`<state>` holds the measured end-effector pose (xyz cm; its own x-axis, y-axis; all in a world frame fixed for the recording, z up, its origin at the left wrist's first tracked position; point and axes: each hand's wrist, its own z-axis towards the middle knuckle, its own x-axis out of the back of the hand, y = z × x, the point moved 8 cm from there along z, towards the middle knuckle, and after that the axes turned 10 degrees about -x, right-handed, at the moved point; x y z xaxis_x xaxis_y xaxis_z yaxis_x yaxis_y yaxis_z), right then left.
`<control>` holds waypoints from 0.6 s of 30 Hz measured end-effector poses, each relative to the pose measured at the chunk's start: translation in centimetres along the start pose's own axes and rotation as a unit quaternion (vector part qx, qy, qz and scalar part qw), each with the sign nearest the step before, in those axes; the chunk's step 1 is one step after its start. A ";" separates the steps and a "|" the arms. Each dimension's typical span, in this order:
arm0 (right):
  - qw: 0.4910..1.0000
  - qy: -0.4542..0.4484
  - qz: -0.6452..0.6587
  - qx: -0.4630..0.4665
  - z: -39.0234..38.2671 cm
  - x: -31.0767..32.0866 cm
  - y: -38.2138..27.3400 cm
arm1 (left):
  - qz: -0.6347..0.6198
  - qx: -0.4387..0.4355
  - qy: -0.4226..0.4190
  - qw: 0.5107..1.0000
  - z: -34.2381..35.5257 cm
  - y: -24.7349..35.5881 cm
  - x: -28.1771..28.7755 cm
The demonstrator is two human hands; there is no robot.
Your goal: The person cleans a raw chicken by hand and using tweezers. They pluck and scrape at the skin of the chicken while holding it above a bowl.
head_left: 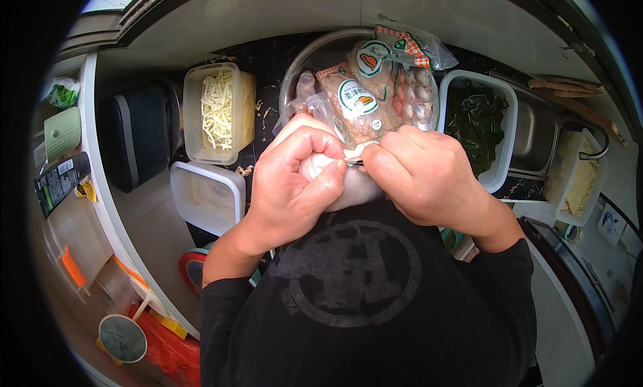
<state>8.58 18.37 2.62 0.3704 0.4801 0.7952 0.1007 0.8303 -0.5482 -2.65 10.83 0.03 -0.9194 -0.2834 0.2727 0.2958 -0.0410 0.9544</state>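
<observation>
Both my hands meet just in front of a large round metal basin (289,92). Thumb and fingers of my left hand (295,176) are closed on a pale, rounded thing (358,191), whose kind I cannot make out. My right hand (425,172) pinches a thin whitish edge of it close to the left fingertips. A small dark, shiny line shows between the two thumbs. Much of the pale thing is hidden beneath the hands. Behind them, a clear packet of brownish meat (362,105) with a white round label lies in the basin.
Left of the basin stand a tub of pale shreds (216,112) and a white, translucent container (211,194). To the right, a white tub (499,179) holds dark green leafy strips, beside a metal sink (536,139). A tray of pale yellow food (583,179) stands farther right.
</observation>
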 end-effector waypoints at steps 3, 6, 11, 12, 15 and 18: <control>1.000 0.018 0.025 0.002 -0.1 0.1 0.1 | -0.009 0.016 -0.001 1.000 -0.1 0.0 -0.1; 0.999 0.030 0.031 -0.007 -0.2 0.1 0.2 | -0.002 0.002 -0.001 1.000 0.1 0.2 0.1; 0.999 0.025 0.026 -0.007 -0.1 0.1 0.2 | -0.001 -0.010 0.002 1.000 0.0 0.3 0.2; 0.999 0.025 0.025 -0.007 -0.2 0.1 0.1 | 0.000 -0.010 0.002 1.000 0.1 0.4 0.1; 0.999 0.028 0.021 -0.004 -0.2 0.1 0.0 | 0.003 -0.013 -0.004 1.000 0.1 0.5 0.1; 1.000 0.014 -0.018 0.000 -0.1 0.1 -0.3 | 0.008 -0.015 -0.008 1.000 0.1 0.6 0.0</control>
<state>8.69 18.13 2.86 0.3915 0.4415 0.8074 0.1151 0.8470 -0.5190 -2.53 10.90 0.63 -0.9182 -0.2692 0.2904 0.3181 -0.0644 0.9459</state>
